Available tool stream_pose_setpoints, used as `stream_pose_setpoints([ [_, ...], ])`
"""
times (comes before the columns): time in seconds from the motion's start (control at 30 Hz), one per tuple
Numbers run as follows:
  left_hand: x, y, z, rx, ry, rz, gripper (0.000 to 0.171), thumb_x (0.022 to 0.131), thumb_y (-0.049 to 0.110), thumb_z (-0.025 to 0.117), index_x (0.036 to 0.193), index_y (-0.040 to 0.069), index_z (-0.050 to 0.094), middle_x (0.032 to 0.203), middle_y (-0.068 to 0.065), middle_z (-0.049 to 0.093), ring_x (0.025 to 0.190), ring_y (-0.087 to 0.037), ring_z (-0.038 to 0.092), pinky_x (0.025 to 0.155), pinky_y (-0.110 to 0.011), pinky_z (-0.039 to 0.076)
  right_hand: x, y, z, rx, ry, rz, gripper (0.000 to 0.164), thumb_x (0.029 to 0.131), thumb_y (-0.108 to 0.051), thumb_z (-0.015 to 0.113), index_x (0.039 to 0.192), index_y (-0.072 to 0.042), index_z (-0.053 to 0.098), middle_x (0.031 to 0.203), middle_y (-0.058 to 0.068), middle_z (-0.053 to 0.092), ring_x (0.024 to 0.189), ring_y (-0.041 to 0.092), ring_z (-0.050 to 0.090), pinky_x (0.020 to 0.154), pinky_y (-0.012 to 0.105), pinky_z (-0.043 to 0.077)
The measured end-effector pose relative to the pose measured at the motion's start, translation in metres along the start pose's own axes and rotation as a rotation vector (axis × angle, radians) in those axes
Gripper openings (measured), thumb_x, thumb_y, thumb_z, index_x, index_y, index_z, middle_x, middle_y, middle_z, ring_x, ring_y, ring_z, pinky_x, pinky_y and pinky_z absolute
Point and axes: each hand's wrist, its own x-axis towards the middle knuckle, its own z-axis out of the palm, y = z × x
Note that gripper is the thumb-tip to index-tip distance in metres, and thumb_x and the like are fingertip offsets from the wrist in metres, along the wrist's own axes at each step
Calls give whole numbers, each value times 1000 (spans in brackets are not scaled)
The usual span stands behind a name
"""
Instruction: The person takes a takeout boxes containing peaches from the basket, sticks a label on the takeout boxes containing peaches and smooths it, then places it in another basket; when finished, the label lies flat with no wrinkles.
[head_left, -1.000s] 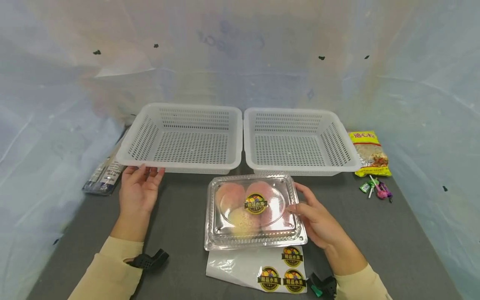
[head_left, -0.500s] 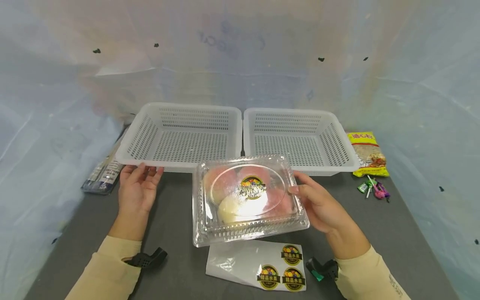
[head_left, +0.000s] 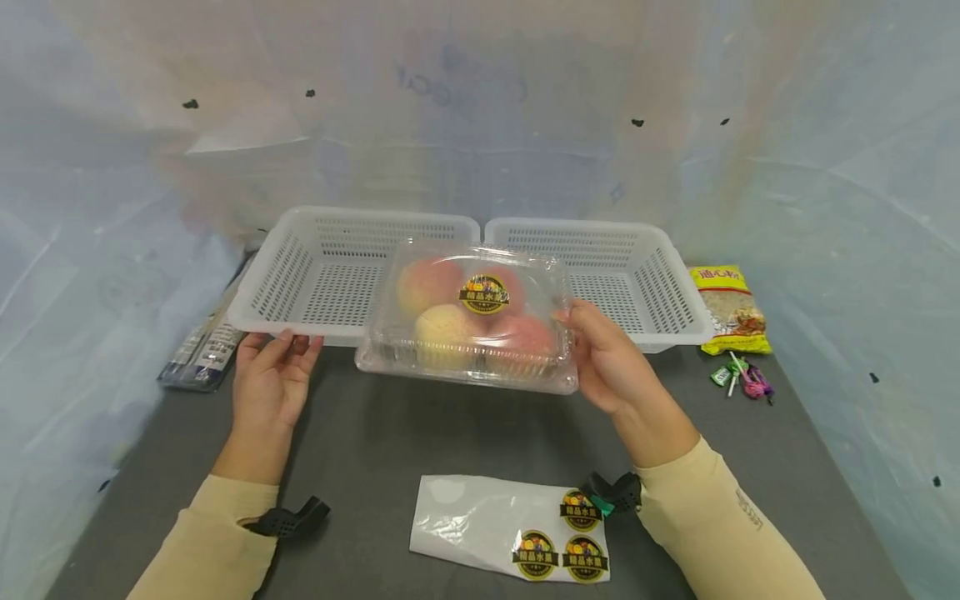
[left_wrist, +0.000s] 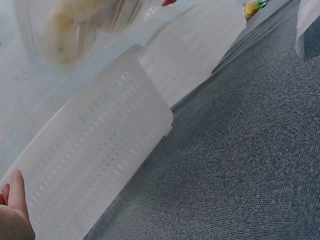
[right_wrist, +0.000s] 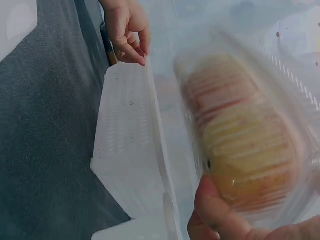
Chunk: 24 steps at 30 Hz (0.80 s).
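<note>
My right hand (head_left: 617,367) grips the right side of a clear plastic fruit box (head_left: 480,371), thumb on top. Several peaches (head_left: 441,329) show through its lid, which bears a round black and gold sticker (head_left: 483,294). In the head view the box overlaps the left white basket (head_left: 300,279) and part of the right basket (head_left: 663,287); the right wrist view has it raised above the rim. My left hand (head_left: 272,387) pinches the front rim of the left basket, as the right wrist view also shows at the hand (right_wrist: 127,30).
A white sheet of stickers (head_left: 472,521) lies near the front of the dark table (head_left: 360,467). At right are a yellow food bag (head_left: 731,312) and several wrapped candies (head_left: 750,379). Flat plastic packets (head_left: 198,354) lie left of the left basket. Plastic sheeting hangs behind.
The right hand has lifted the fruit box away from over the sticker sheet, forward and slightly left, to over the baskets. The left hand has stayed on the basket rim.
</note>
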Motion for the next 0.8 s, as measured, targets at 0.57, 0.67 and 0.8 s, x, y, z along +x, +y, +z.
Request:
stream_pose_setpoints([
  [0.57, -1, 3, -4, 53, -33, -1, 46, 107, -18, 53, 144, 5, 41, 119, -21, 60, 93, -31, 69, 83, -45, 65, 65, 16, 42, -32, 272, 107, 54, 101, -17, 64, 147, -1, 41, 132, 20, 53, 110, 35, 63, 86, 51, 58],
  [0.67, 0, 3, -4, 62, -20, 3, 45, 106, -18, 54, 144, 5, 42, 118, -21, 60, 92, -31, 68, 83, -44, 65, 74, 22, 52, -41, 300, 103, 65, 100, -19, 66, 155, -1, 35, 142, 21, 48, 117, 39, 62, 90, 55, 57],
  [0.8, 0, 2, -4, 77, 3, 5, 42, 106, -17, 56, 140, 5, 44, 114, -20, 60, 90, -30, 68, 84, -44, 65, 85, 29, 62, -36, 339, 89, 76, 100, -19, 68, 162, -3, 27, 151, 19, 43, 122, 41, 60, 93, 58, 56],
])
